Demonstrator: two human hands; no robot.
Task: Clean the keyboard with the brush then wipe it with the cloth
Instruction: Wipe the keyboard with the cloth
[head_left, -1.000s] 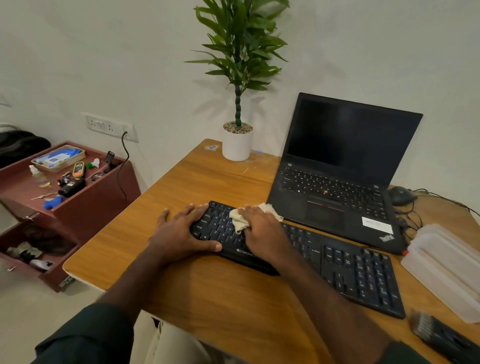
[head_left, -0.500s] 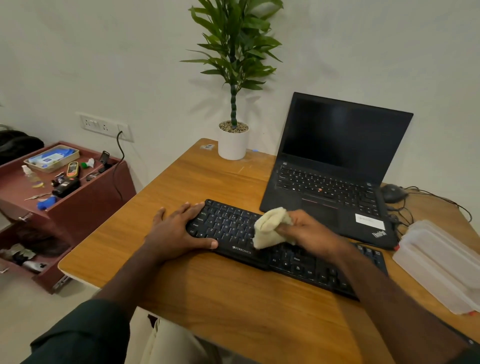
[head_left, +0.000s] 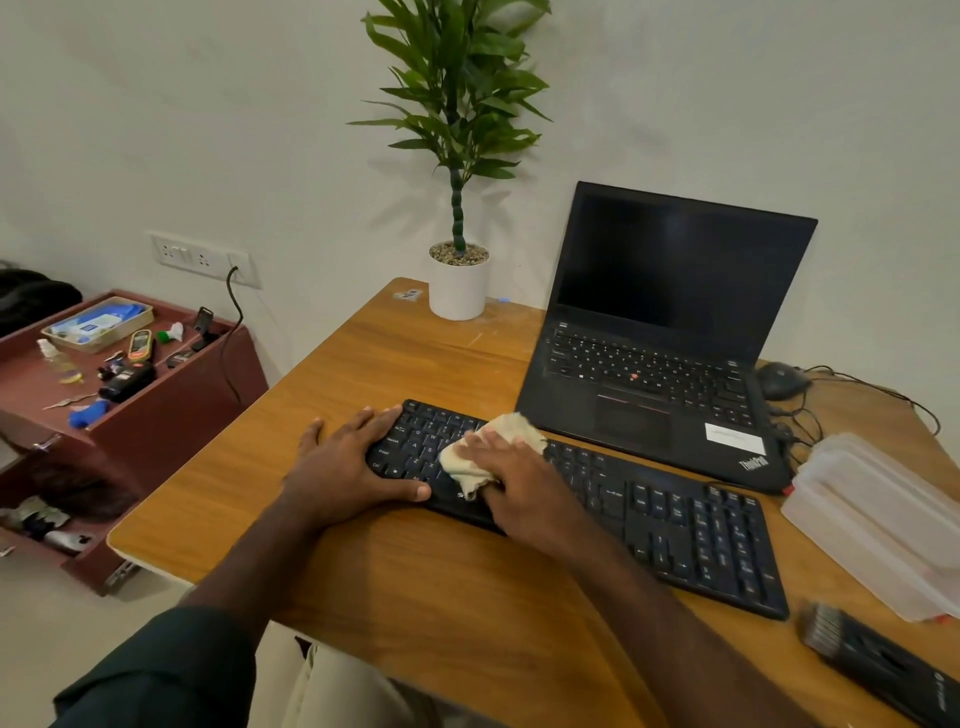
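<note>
2 hands: left (head_left: 343, 467), right (head_left: 519, 480). 1 keyboard (head_left: 675, 514), 1 cloth (head_left: 485, 447), 1 brush (head_left: 878, 660) lower right. 1 laptop (head_left: 670, 332), 1 mouse (head_left: 782, 379), 1 plant (head_left: 460, 156) top ctr, 1 plastic box (head_left: 878, 519) right edge, 1 side cabinet (head_left: 156, 415) left.

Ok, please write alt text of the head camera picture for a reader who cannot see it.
A right hand presses a cloth on a black keyboard while the left hand holds the keyboard's left end on a wooden desk. Behind are an open laptop and a potted plant; a brush lies at the near right.
</note>
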